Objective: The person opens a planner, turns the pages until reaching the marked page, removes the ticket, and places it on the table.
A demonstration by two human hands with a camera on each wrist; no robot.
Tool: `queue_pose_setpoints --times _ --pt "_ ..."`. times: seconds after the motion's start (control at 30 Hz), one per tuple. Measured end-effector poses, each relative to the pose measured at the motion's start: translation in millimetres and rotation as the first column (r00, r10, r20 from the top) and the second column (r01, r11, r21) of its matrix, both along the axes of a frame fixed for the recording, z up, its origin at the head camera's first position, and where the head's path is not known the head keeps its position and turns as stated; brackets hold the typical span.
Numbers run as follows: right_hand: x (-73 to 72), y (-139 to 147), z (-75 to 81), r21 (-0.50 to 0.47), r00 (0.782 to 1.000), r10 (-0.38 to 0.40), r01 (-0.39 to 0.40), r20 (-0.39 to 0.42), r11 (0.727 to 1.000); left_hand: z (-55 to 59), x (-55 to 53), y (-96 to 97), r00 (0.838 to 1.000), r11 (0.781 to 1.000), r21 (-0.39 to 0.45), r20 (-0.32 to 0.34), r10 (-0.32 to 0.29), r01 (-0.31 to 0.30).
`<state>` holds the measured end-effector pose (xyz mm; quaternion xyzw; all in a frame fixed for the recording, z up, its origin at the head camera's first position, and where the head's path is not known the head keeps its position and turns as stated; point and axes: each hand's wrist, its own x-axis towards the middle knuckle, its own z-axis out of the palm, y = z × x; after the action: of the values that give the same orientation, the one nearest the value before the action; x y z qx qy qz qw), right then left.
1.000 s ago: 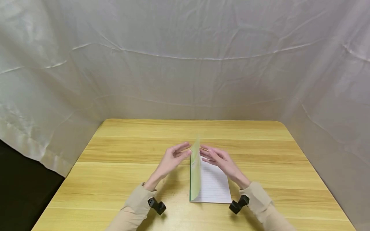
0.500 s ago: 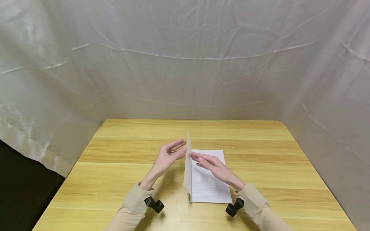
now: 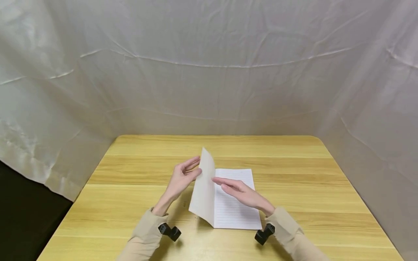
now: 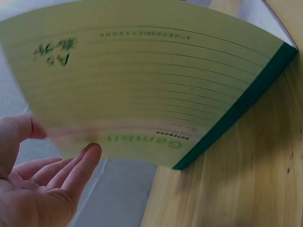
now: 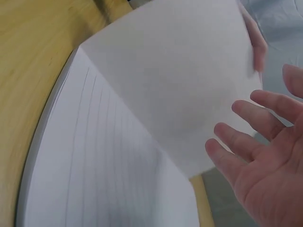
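Note:
A notebook lies on the table with its lined page [image 3: 236,214] showing and its cover [image 3: 203,195] lifted on the left. In the left wrist view the yellow-green front cover [image 4: 142,90] bears printed words and a dark green spine [image 4: 241,104]. My left hand [image 3: 181,177] holds the cover's free edge, its thumb on the pale inner face and its fingers on the printed side. Above the lined page is my right hand [image 3: 240,192], its fingers extended and their tips close to the cover's inner face [image 5: 180,80].
The wood-grain table [image 3: 303,181] spreads around the notebook. Pale grey cloth [image 3: 209,90] hangs behind the table and at both sides. A small black camera [image 3: 169,232] sits at the left wrist, another black camera [image 3: 264,233] at the right.
The cover has swung past upright and leans left, exposing the lined page. The left hand has moved left with it; the right hand has shifted left and slightly nearer.

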<state>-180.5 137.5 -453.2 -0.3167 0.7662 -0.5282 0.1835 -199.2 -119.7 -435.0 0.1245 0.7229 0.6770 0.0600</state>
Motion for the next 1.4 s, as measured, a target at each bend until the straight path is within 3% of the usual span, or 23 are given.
queue_pose_setpoints --times 0.2,0.33,0.6,0.8,1.13,1.27,1.4 --pt "-2.7 12 -8.7 0.012 0.998 -0.054 0.054 -0.007 0.998 -3.8 -0.9 -14.7 0.999 0.999 -0.050 -0.049 -0.018 0.016" --pt "-6.7 23 -15.7 0.025 0.995 -0.097 0.097 -0.003 0.995 -6.9 -2.9 -21.4 0.995 0.991 -0.131 -0.097 0.003 -0.015" --pt "-15.0 45 -26.4 0.056 0.973 -0.223 0.220 0.057 0.974 -13.7 -5.5 -33.3 0.989 0.968 -0.249 -0.148 -0.017 -0.021" --pt "-23.6 61 -34.0 0.032 0.967 -0.254 0.253 0.029 0.967 -22.2 -8.2 -39.2 0.984 0.935 -0.350 -0.179 -0.002 -0.062" --pt "-32.5 76 -44.7 0.056 0.943 -0.311 0.319 -0.121 0.946 -37.0 -10.5 -50.0 0.982 0.840 -0.536 -0.187 -0.017 -0.088" --pt "-35.7 79 -47.9 0.080 0.930 -0.325 0.342 -0.173 0.936 -44.6 -11.9 -52.8 0.986 0.823 -0.565 -0.160 -0.047 -0.052" --pt "-38.9 81 -50.7 0.102 0.923 -0.339 0.360 -0.180 0.927 -51.4 -14.0 -53.9 0.989 0.829 -0.559 -0.122 -0.086 0.003"
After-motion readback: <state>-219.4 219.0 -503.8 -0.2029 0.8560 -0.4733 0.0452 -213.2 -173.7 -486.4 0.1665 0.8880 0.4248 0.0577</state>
